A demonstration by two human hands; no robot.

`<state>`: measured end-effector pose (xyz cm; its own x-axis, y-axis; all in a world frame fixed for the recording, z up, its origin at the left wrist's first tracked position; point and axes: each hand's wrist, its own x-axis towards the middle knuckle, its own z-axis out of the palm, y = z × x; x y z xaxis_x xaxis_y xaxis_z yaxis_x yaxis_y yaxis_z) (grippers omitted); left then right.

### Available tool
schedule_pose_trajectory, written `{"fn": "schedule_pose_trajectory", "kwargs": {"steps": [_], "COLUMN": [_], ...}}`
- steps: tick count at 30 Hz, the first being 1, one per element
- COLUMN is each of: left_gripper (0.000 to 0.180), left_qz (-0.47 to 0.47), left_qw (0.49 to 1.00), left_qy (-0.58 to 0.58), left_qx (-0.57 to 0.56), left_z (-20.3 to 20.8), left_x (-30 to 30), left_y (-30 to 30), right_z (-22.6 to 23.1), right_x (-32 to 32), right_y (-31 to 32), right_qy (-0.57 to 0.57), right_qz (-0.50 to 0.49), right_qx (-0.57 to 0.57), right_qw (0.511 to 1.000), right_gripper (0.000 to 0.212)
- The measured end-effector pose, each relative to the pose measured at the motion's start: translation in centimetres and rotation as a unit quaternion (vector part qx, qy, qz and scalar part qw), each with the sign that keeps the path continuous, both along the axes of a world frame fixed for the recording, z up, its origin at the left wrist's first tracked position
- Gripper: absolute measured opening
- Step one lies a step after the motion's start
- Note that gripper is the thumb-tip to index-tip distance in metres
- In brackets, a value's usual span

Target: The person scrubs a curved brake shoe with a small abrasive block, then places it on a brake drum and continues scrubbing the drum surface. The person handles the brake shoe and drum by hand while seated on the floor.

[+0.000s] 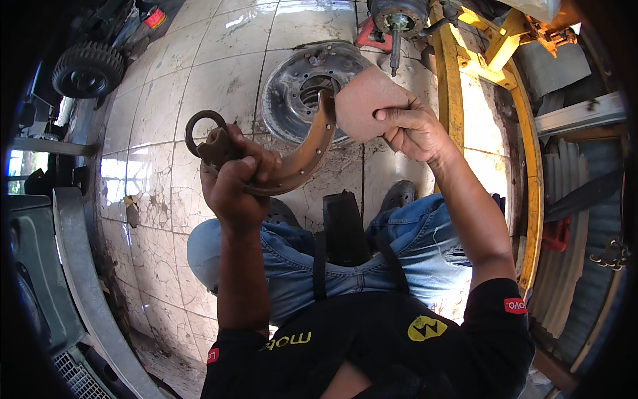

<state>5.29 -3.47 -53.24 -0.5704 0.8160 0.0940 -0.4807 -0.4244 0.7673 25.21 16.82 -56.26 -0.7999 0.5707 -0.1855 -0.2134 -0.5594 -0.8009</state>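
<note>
A curved, riveted brown brake shoe is gripped near its ringed end by my left hand, fingers wrapped round it. Its free end reaches up and right toward the other hand. Between the thumb and fingers of my right hand is a pinkish-tan sheet of sandpaper, held by its lower right part. The sheet overlaps the shoe's tip in view; whether they touch, I cannot tell. Beyond both lies a round grey steel wheel rim on the floor, partly hidden by the shoe and sheet.
A yellow steel frame stands to the right. At the top is a dark hub with a shaft, beside a red object. A black tyre is at upper left, a grey vehicle bumper at lower left. Cracked tiles cover the floor.
</note>
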Motion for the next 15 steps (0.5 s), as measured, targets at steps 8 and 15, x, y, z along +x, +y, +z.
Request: {"fn": "schedule_pose_trajectory", "kwargs": {"steps": [8,15], "left_gripper": [0.031,0.032], "left_qz": [0.009,0.011], "left_qw": [1.0,1.0], "left_qy": [0.021,0.002], "left_qx": [-0.002,-0.013], "left_z": [0.0,0.0], "left_x": [0.2,0.5], "left_y": [0.2,0.4], "right_z": [0.4,-1.7], "right_x": [-0.1,-1.8], "right_y": [-0.6,-3.2], "right_qy": [0.005,-0.222], "right_qz": [-0.037,-0.01], "right_qx": [0.018,0.79], "right_qw": [0.999,0.572], "right_gripper": [0.051,0.06]}}
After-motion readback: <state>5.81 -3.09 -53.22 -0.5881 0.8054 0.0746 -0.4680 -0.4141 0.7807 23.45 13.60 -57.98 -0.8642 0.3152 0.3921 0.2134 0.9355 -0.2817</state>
